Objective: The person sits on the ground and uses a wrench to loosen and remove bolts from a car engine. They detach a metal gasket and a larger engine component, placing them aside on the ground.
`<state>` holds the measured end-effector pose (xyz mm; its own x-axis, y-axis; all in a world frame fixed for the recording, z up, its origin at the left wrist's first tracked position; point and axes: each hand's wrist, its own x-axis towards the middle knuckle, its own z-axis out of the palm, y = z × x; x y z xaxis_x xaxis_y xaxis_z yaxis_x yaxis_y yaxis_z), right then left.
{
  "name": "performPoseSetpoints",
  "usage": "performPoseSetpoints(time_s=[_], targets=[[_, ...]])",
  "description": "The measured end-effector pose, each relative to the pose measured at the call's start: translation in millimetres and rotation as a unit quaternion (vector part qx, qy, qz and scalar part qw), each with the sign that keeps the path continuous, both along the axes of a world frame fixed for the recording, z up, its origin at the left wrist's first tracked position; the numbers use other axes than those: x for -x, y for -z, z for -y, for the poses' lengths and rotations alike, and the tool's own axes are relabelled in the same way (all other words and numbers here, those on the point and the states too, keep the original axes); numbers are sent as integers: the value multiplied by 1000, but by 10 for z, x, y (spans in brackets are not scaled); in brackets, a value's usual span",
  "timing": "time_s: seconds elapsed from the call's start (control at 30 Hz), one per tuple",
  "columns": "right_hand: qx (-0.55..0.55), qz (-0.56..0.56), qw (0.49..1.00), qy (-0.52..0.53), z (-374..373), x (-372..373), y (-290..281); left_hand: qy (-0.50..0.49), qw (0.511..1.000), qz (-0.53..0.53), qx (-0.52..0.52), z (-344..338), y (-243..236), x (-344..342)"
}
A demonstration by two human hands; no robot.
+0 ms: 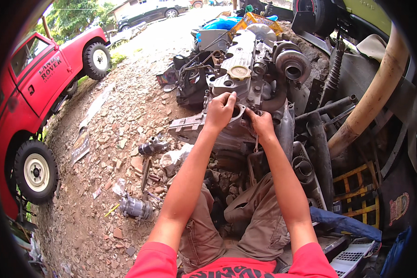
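A large engine (245, 52) stands on the ground before my knees, with a gold filler cap (239, 72) on its silver top cover. Closed fingers of my left hand (221, 109) press at the front of the engine, left of a round metal opening (236, 112). On the other side of that opening, my right hand (262, 124) pinches at the engine's edge, and its thumb and fingertips are close together. Whatever either hand holds is too small or hidden to name. Below the right fingers hangs a thin metal piece (256, 144). A turbocharger (293, 65) sits at the engine's upper right.
On the gravel at left lie a silver cylindrical part (135, 208), a dark metal fitting (153, 145) and a clear plastic bag (175, 156). Pipes (320, 155), a thick tan pole (369, 99) and a yellow crate (358, 194) crowd the right. A red vehicle (46, 83) stands at far left.
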<state>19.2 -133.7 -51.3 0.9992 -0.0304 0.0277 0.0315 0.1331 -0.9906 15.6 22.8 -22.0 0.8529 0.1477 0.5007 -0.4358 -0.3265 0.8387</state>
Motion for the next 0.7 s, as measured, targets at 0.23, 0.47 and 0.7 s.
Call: performPoseSetpoints(time_s=[0.23,0.47,0.7], targets=[[16,3,1000,-14,6,-85,-111,-33,998,56,23,94,4,21],[96,-18,995,-36,144,-228,2,-29,998,48,-22,65,-17,-3],[-18,-1,1000,-9,68,-127,100,8,997,57,-45,49,54,-38]])
